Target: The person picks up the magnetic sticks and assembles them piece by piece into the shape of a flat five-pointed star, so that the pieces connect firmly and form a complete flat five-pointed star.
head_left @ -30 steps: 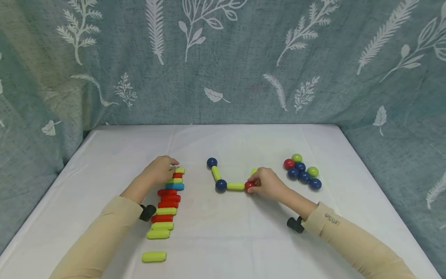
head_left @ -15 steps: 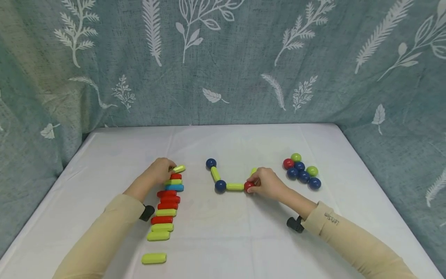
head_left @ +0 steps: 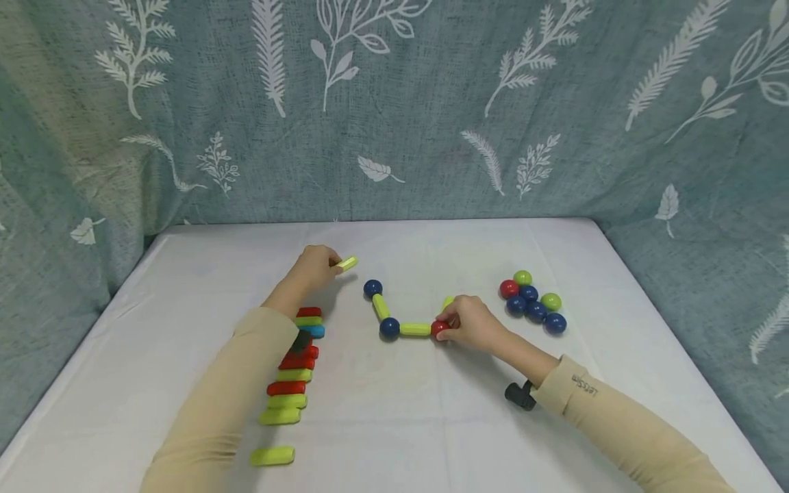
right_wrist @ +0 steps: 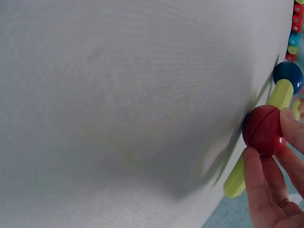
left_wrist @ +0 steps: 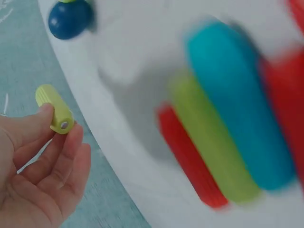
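Note:
The left hand pinches a short yellow-green rod above the table; in the left wrist view the rod sits between thumb and fingertips, a metal dot on its end. The right hand grips a red ball. From that ball a yellow-green rod runs left to a blue ball, and another rod links it to a far blue ball. A further yellow-green rod shows behind the right hand; the right wrist view has it against the red ball.
A column of red, yellow-green and blue rods lies at the left, partly under the left forearm. One yellow-green rod lies apart near the front. Several blue, green and red balls are grouped at the right. A patterned curtain hangs behind the table.
The left hand has picked up the rod from the column's far end and moved up and right with it. The right hand stays on the red ball.

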{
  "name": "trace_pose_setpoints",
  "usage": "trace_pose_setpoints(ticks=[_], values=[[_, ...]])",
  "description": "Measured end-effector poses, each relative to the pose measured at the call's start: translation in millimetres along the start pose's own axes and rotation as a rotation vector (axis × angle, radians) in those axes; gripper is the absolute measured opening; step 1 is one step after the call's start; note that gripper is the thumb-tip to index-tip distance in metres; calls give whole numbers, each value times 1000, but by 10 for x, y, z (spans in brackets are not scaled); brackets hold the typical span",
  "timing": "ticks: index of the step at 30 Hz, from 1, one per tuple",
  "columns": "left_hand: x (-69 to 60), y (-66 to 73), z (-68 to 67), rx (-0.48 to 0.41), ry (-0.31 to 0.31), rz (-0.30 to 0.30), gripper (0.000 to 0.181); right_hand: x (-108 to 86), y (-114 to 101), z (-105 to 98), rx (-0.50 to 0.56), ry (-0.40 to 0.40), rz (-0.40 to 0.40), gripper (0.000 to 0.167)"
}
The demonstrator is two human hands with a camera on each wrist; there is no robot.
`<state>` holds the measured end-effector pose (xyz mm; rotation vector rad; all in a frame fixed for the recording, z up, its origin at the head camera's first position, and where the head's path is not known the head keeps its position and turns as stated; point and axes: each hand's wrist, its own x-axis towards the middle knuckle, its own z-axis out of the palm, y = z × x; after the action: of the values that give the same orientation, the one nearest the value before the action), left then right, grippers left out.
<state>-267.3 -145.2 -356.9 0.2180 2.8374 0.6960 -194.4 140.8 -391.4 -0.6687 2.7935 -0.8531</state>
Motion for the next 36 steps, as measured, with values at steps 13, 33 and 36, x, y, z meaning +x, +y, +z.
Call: trace_pose_setpoints(ticks=[13, 33, 36], values=[[300, 365, 390, -159, -26, -5, 30, -3, -5, 24, -8, 6, -7, 29], [268, 437, 525, -143, -35, -41, 28, -1, -8, 40, -23, 26, 8, 29], [267, 430, 527, -131, -40, -28, 29, -3, -2, 44, -22, 30, 8, 29]])
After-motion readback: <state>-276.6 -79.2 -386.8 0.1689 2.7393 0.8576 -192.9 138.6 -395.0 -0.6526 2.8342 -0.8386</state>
